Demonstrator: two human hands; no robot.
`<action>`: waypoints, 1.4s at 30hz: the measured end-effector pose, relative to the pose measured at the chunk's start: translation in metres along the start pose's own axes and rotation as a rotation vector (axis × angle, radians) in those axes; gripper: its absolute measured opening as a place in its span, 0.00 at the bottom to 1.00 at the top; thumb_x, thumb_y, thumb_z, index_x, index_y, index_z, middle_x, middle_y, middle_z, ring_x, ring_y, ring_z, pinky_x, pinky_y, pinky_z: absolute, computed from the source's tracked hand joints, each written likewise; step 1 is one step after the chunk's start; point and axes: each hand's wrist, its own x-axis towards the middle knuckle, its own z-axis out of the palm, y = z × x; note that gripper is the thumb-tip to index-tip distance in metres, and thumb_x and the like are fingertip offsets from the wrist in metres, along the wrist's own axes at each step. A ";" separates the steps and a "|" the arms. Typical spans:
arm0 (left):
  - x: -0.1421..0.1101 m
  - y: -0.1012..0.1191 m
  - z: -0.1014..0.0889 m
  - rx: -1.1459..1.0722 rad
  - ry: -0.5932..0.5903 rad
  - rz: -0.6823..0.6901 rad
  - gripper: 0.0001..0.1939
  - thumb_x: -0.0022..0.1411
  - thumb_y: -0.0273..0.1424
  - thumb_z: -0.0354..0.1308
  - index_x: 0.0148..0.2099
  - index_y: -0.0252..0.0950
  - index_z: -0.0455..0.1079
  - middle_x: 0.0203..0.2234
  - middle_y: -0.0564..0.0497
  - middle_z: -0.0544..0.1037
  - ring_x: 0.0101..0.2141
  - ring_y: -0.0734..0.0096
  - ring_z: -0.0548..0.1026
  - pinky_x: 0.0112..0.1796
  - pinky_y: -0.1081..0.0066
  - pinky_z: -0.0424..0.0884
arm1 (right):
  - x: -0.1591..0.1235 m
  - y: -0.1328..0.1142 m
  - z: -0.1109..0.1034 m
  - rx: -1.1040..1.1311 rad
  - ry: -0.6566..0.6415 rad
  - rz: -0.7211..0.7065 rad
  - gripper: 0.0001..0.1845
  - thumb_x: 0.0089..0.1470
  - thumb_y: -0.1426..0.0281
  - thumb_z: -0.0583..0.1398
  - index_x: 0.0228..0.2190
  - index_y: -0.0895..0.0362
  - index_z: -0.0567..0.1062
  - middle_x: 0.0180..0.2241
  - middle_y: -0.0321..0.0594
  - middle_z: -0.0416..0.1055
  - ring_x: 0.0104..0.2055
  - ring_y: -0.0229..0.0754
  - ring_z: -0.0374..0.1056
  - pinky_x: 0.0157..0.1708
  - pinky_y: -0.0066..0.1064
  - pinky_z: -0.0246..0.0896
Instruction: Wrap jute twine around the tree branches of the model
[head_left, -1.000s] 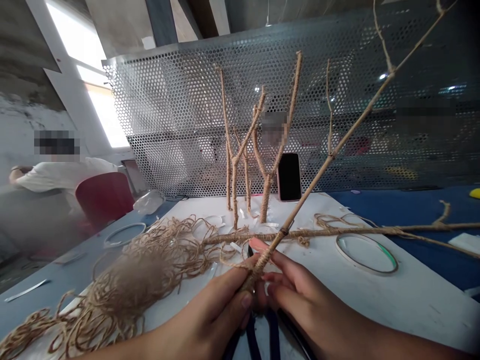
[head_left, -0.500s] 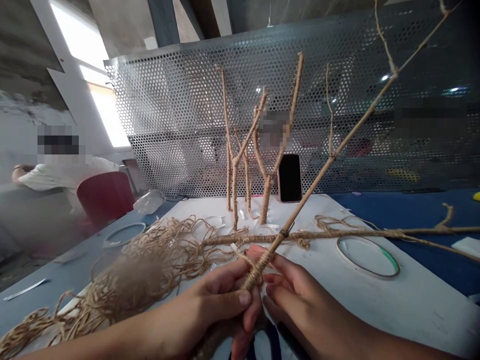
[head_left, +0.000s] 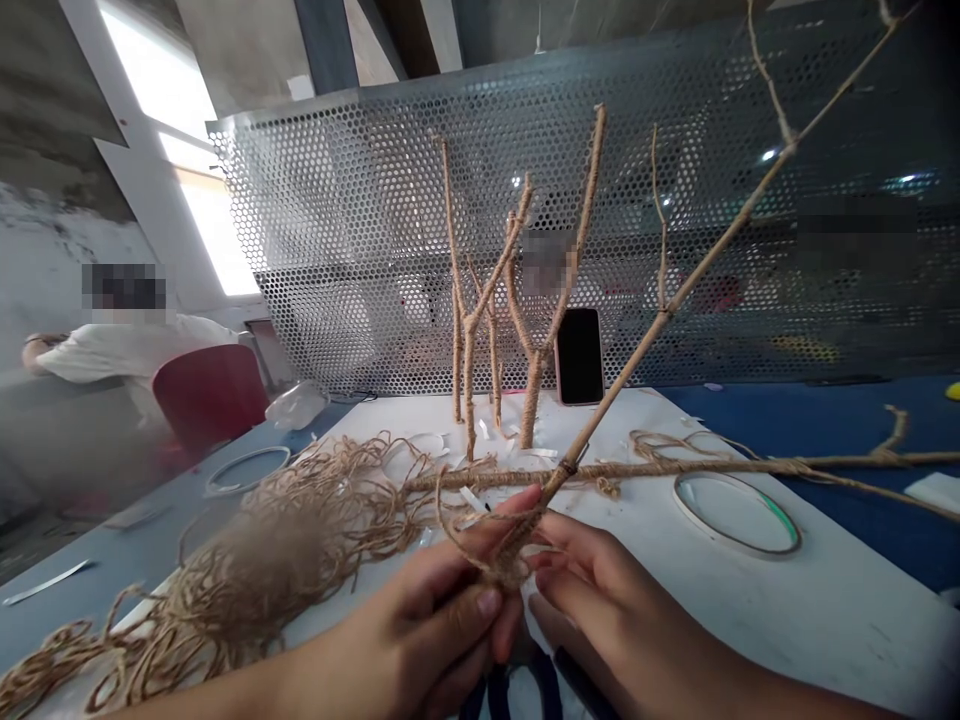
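Note:
My left hand [head_left: 442, 625] and my right hand [head_left: 600, 610] are closed together around the lower end of a long thin branch [head_left: 675, 295], which slants up to the right. The gripped end is wound with jute twine [head_left: 517, 545], and a loose loop of it curls out to the left above my left fingers. A big tangle of jute twine [head_left: 262, 560] lies on the white table [head_left: 825, 600] to the left of my hands. Another twine-wrapped branch [head_left: 675, 467] lies flat across the table just behind my hands.
Several twine-wrapped branches [head_left: 495, 300] stand upright against a perforated metal screen [head_left: 360, 230], with a dark phone [head_left: 579, 354] leaning beside them. Tape rings lie at right [head_left: 739, 512] and left [head_left: 247, 468]. Dark scissor handles [head_left: 525, 690] sit under my hands. A person in white [head_left: 127, 345] sits far left.
The twine on the branch's lower end has loosened into a loop beside my left fingers. My hands stayed on the branch, shifting only slightly.

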 end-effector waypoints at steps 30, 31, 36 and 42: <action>-0.001 0.004 0.009 0.160 0.048 0.146 0.25 0.66 0.36 0.42 0.63 0.43 0.45 0.24 0.55 0.59 0.21 0.81 0.54 0.19 0.79 0.50 | -0.015 -0.009 -0.001 -0.515 0.348 -0.302 0.12 0.56 0.76 0.47 0.37 0.51 0.65 0.34 0.35 0.66 0.37 0.38 0.63 0.36 0.27 0.57; -0.002 0.004 0.009 0.172 0.057 0.136 0.25 0.66 0.36 0.42 0.63 0.42 0.45 0.23 0.56 0.58 0.21 0.81 0.53 0.19 0.79 0.50 | -0.016 -0.008 -0.001 -0.517 0.342 -0.307 0.12 0.56 0.77 0.47 0.37 0.51 0.65 0.33 0.35 0.66 0.37 0.38 0.63 0.35 0.27 0.57; -0.003 0.003 0.010 0.219 0.099 0.094 0.26 0.66 0.38 0.41 0.64 0.43 0.43 0.21 0.58 0.53 0.20 0.80 0.52 0.19 0.77 0.49 | -0.019 -0.007 -0.003 -0.541 0.320 -0.365 0.11 0.56 0.76 0.47 0.33 0.52 0.66 0.28 0.34 0.64 0.31 0.36 0.62 0.32 0.26 0.57; -0.004 0.006 0.013 0.244 0.127 0.095 0.27 0.65 0.39 0.41 0.64 0.43 0.42 0.21 0.58 0.53 0.19 0.80 0.51 0.19 0.77 0.49 | -0.019 -0.007 -0.002 -0.540 0.334 -0.338 0.11 0.56 0.77 0.47 0.34 0.52 0.66 0.29 0.33 0.64 0.30 0.36 0.61 0.30 0.26 0.57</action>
